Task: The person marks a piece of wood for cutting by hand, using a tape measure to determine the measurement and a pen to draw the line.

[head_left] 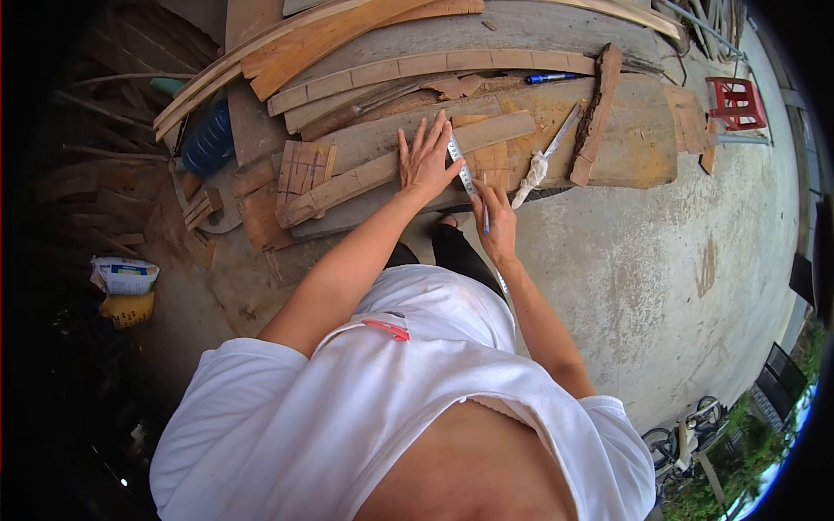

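Note:
My left hand (pixel 424 163) lies on a long narrow wooden strip (pixel 360 178), fingers stretched and spread. Its thumb touches a measuring tape (pixel 461 163) with printed markings, which crosses the strip. At the tape's near end, my right hand (pixel 495 217) is closed around a pen (pixel 486 215) whose end points toward my body. Whether those fingers also grip the tape is hard to see. Under the strip are a squared-off wood piece with drawn lines (pixel 300 174) and a lighter board (pixel 491 161). A knife (pixel 556 139) with a cloth-wrapped handle rests to the right.
A bark-edged wood piece (pixel 598 117) lies across the thick plank (pixel 643 130). Behind are a blue marker (pixel 550 78) and a curved strip with marks (pixel 417 65). A blue water bottle (pixel 208 139) stands left; a red stool (pixel 737 104) is far right.

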Available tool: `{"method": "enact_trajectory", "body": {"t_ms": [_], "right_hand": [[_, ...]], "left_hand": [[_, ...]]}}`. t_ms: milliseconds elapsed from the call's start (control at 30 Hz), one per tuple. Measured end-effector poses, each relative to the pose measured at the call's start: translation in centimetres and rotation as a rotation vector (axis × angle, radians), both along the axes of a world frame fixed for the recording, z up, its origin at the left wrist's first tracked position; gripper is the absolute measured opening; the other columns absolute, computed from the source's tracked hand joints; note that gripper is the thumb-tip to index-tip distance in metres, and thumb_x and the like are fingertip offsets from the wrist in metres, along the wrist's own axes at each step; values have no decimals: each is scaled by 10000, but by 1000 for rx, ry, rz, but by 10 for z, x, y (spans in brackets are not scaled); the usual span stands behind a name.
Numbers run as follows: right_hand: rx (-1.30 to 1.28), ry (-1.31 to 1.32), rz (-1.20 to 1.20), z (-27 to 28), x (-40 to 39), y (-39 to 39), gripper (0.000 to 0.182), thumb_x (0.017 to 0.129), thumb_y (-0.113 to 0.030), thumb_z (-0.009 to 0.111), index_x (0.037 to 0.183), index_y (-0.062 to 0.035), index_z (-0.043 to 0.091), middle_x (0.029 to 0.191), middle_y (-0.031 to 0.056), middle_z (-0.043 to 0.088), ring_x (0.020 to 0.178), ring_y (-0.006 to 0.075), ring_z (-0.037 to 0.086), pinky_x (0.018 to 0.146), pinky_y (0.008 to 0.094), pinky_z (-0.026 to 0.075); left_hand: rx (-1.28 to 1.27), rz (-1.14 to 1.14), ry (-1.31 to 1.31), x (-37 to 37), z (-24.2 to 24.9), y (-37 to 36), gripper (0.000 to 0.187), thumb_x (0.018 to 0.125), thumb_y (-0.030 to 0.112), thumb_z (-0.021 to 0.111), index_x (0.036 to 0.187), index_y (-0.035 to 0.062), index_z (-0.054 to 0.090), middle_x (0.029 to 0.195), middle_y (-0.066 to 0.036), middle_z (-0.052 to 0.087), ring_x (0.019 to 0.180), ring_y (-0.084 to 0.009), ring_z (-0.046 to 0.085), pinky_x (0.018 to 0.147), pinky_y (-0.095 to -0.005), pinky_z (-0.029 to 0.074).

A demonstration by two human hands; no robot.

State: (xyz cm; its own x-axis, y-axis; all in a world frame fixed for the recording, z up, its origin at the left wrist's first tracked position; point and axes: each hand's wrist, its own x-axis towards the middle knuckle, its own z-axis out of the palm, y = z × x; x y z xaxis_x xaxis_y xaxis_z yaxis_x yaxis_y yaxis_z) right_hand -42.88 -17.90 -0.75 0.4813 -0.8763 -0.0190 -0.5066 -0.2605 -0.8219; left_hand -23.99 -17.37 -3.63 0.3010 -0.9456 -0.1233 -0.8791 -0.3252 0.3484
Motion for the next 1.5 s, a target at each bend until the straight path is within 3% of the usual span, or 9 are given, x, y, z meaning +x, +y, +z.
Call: {"method": "enact_trajectory", "body": {"t_ms": [100,333,600,1033,1233,1333,1400,1433,1500], "right_hand": [[-115,38,-9,-11,-2,18,313,897,-109,702,1207,-90,665,1122,143,610,923,354,649,781,412,533],[-151,12,-162,-15,-24,0,349,868,-82,738,1209,-74,667,1082,173,615,938,355,649,802,411,535],[-207,75,-162,-30,-46,-51,346,874,-83,722,1214,-92,662,1106,170,603,924,366,667,774,427,539],[-188,45,-173,-40,-50,-49,307,867,-51,708,1170,-93,686,1057,157,614,885,362,669,753,418,543],[-294,58,-154,-31,-49,-61,259,900,-123,695,1154,-73,693,1042,151,616,801,341,646,735,412,527],[-254,-36,-256,-19,-40,-80,245,947,-209,658,1120,-45,711,948,142,622,755,336,627,729,401,516],[-17,-71,-303,-10,-29,-98,272,967,-250,627,1076,-21,729,884,142,659,769,306,656,740,364,522],[-17,-71,-303,-16,-22,-105,272,967,-250,627,1076,-21,729,884,142,659,769,306,656,740,364,522],[106,-267,-376,-24,-5,-121,286,946,-252,636,1032,3,734,832,143,703,755,241,683,734,325,527]], "left_hand": [[-45,4,47,2,-4,2,849,857,462,687,1544,100,345,1662,-32,188,1505,-306,224,1221,-583,76],[-133,-101,108,-12,-8,-33,869,884,509,648,1530,20,333,1652,-118,197,1502,-360,206,1230,-512,156],[67,-94,-25,-38,1,-96,832,864,491,658,1513,49,382,1647,-66,231,1523,-292,176,1223,-585,40],[84,-83,-81,-48,6,-90,846,877,510,638,1541,76,346,1649,-36,231,1523,-283,173,1223,-584,13],[101,-58,-103,-49,9,-89,835,881,510,636,1549,106,340,1652,-14,225,1523,-277,173,1219,-598,4],[98,-50,-90,-50,8,-88,829,884,509,635,1550,113,340,1654,-4,220,1524,-275,172,1217,-605,1],[85,-47,-90,-50,6,-88,830,882,514,638,1550,120,342,1655,3,217,1525,-274,170,1217,-606,5],[85,-46,-90,-50,5,-88,830,882,514,638,1550,120,342,1655,3,217,1525,-274,170,1217,-606,5],[86,-48,-94,-50,5,-88,832,881,518,640,1550,123,343,1656,4,215,1523,-276,178,1214,-612,7]]}}
